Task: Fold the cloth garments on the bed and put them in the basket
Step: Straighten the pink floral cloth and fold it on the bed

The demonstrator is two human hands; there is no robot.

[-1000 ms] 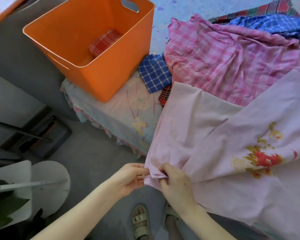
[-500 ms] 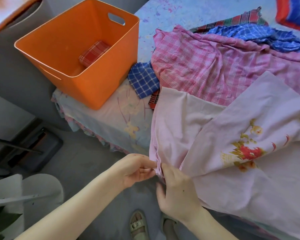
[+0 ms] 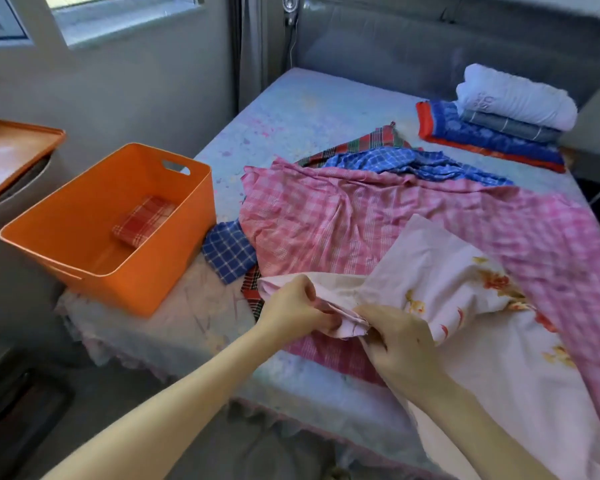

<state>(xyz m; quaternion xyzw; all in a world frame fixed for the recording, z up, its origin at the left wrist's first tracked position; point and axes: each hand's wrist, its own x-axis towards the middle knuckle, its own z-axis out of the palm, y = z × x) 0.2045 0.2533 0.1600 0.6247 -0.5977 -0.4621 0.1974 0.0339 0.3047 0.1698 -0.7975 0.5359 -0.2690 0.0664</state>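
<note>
A pale pink floral cloth (image 3: 465,299) lies over the near right part of the bed. My left hand (image 3: 291,306) and my right hand (image 3: 399,344) both pinch its bunched corner, held just above the bed's near edge. Under it spreads a pink checked cloth (image 3: 343,216), with a blue checked cloth (image 3: 406,161) and a red-green plaid cloth (image 3: 371,140) behind. A small blue checked cloth (image 3: 227,251) lies beside the orange basket (image 3: 132,289), which stands at the bed's left corner. One folded red checked cloth (image 3: 142,220) lies inside the basket.
A stack of folded bedding (image 3: 499,123) sits at the bed's far right by the grey headboard (image 3: 430,46). A wooden table (image 3: 7,154) stands at the left under a window. The bed sheet (image 3: 309,109) shows bare behind the clothes.
My view has lifted from the floor up to the whole bed. Both hands have raised the floral cloth's corner from over the bed's edge and carried it inward over the mattress.
</note>
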